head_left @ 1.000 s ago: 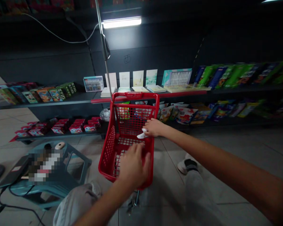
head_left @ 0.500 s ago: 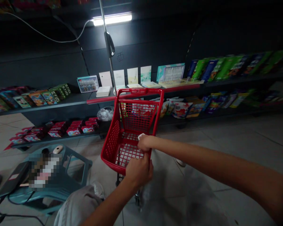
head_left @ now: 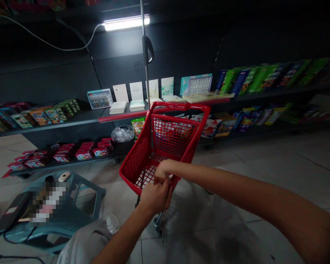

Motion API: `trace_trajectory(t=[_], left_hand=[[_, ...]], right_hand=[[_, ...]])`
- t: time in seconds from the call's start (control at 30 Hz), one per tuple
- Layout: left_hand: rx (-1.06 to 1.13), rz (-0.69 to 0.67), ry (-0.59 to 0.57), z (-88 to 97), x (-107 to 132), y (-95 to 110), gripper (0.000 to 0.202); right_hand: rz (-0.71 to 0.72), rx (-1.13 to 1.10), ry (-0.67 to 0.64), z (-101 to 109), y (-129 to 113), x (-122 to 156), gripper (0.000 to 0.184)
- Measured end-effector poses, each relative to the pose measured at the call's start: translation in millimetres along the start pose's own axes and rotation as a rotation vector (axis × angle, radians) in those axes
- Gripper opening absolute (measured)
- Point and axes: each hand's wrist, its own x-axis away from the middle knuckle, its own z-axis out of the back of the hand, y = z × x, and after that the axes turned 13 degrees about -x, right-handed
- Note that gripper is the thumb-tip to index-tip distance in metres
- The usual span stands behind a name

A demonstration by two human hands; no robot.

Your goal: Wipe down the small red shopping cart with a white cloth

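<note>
A small red shopping cart (head_left: 134, 163) with lattice walls and a metal pole (head_left: 146, 73) at its back stands before me, turned at an angle. My left hand (head_left: 155, 196) is closed on the near rim of the basket, knuckles up. Just above it, touching or almost touching, my right hand (head_left: 163, 171) is bent down at the rim with its fingers curled in. Its fingertips are mostly hidden; a bit of white shows beside them, and half a second ago a small white cloth-like piece showed at this hand. The basket's visible floor is bare lattice.
Behind the cart, a dark shelf (head_left: 107, 116) bears white booklets (head_left: 137, 105), boxed pen sets (head_left: 100, 99) and snack bags (head_left: 240, 81). Red boxes (head_left: 85, 150) sit lower left. A blue-grey plastic stool (head_left: 85, 194) at left holds a mouse (head_left: 64, 176) and a blurred item.
The cart has swung round, its handle and pole moving right. My right hand has moved slightly left and down, closer to the left hand, which has shifted a little left.
</note>
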Motion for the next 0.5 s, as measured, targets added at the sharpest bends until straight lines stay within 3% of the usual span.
trace_trajectory(t=[0.1,0.17,0.37,0.5], left_hand=[[-0.003,0.006,-0.015,0.7,-1,0,0.039],[-0.013,0.019,-0.029,1.4,-1,-2,0.034],[-0.007,0.023,-0.071,4.0,-3,-11,0.034],[-0.01,0.014,-0.081,5.2,-6,-20,0.035]], right_hand=[[-0.169,0.02,-0.079,15,17,15,0.013],[-0.242,0.044,-0.051,29,37,33,0.007],[-0.519,0.065,0.348,66,92,89,0.003],[-0.578,0.19,0.635,79,114,115,0.021]])
